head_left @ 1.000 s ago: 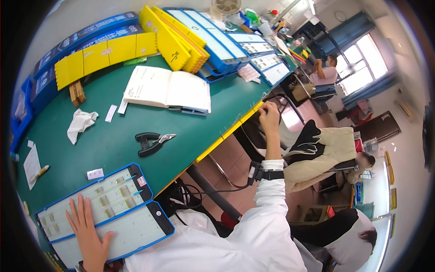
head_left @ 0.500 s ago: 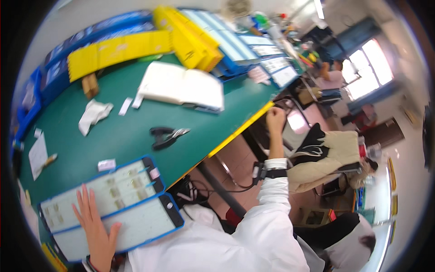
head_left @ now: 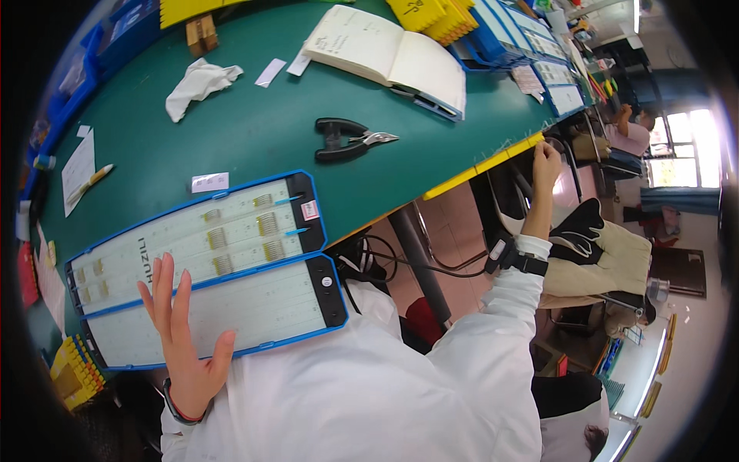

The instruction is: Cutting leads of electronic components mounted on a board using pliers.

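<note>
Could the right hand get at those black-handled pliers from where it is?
Probably yes: the right hand is at the yellow edge strip, and flat green tabletop lies between it and the pliers, with nothing tall seeming to block the way.

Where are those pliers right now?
The pliers lie upper-middle in the head view, on the green table between the open notebook and the blue-edged case.

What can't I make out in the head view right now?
Head view:
Right hand: anything pinched by the yellow strip is too small to tell.
Blue-rimmed case: partly hidden by the left hand.
Open notebook: handwriting too small to read.
Yellow stack: cut off by the upper edge.
</note>
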Tool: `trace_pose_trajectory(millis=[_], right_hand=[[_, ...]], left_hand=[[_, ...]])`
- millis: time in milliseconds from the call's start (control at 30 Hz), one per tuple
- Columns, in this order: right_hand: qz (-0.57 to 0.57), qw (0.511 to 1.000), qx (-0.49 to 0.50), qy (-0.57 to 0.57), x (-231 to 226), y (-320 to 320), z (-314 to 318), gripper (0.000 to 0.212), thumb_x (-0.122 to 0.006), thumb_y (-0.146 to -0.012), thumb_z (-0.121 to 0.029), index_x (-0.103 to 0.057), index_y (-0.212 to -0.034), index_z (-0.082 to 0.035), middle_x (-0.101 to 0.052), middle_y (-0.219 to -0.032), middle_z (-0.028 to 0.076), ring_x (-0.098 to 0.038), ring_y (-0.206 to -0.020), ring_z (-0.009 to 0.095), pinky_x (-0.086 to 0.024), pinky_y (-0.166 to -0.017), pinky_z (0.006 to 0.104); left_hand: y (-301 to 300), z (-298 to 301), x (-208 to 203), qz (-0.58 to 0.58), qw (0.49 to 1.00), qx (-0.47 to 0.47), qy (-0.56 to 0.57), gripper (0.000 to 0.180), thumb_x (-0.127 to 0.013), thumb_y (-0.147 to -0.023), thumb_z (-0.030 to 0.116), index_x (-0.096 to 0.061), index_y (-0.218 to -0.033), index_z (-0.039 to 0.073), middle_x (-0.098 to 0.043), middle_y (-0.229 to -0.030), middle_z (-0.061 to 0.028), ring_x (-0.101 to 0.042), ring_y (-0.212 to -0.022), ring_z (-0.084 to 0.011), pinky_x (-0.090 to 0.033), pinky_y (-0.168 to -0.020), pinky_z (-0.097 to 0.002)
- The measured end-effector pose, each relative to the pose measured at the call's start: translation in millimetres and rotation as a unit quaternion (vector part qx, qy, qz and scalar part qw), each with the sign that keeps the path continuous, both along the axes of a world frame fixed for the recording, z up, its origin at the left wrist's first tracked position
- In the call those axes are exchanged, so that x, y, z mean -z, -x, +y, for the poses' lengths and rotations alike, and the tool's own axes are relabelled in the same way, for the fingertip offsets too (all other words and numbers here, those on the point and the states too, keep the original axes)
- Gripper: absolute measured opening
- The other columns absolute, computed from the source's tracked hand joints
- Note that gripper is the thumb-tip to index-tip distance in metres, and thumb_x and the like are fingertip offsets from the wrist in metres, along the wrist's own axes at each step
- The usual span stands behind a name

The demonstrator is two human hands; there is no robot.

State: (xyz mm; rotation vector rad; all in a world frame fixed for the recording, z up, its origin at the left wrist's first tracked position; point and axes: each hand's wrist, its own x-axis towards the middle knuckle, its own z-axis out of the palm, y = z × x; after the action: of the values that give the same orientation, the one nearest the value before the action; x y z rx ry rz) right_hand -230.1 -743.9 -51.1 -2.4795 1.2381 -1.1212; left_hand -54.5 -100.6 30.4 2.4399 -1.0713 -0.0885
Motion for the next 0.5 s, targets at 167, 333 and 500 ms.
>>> trace_pose_trajectory(millis=[167, 333, 500], right_hand=[[-0.242, 0.944, 0.028, -0.224, -37.5, 10.8, 27.6, 0.017, -0.059, -0.088, -0.012, -0.064, -0.079, 0.002, -0.053, -0.073, -0.003, -0.049, -0.075, 0.006, -0.038, -0.066, 0.0227], [-0.032, 0.988, -0.122, 0.085, -91.3, -31.8, 152.7, 0.005, -0.059, -0.080, -0.001, -0.056, -0.076, -0.001, -0.058, -0.080, 0.013, -0.057, -0.081, 0.030, -0.046, -0.076, 0.0357], [0.154, 0.841, -0.510, -0.097, -156.8, -62.4, 321.9, 0.013, -0.063, -0.066, -0.003, -0.061, -0.074, -0.011, -0.062, -0.093, 0.002, -0.052, -0.112, 0.027, -0.035, -0.093, 0.0424]], left_hand=[[1.4, -9.6, -1.1, -0.014, 0.999, 0.018, 0.034, 0.061, -0.052, -0.089, 0.030, -0.036, -0.142, 0.004, -0.030, -0.150, -0.0206, -0.025, -0.141, -0.0395, -0.008, -0.114, -0.0582], [19.6, 0.5, -22.4, 0.094, 0.992, 0.018, 0.088, 0.061, -0.057, -0.085, 0.025, -0.038, -0.138, 0.000, -0.032, -0.147, -0.0265, -0.028, -0.138, -0.0450, -0.018, -0.113, -0.0557], [10.4, -50.1, -18.9, 0.248, 0.937, 0.195, 0.149, 0.068, -0.065, -0.075, 0.004, -0.038, -0.138, 0.000, -0.037, -0.146, -0.0237, -0.043, -0.131, -0.0336, -0.030, -0.110, -0.0409]])
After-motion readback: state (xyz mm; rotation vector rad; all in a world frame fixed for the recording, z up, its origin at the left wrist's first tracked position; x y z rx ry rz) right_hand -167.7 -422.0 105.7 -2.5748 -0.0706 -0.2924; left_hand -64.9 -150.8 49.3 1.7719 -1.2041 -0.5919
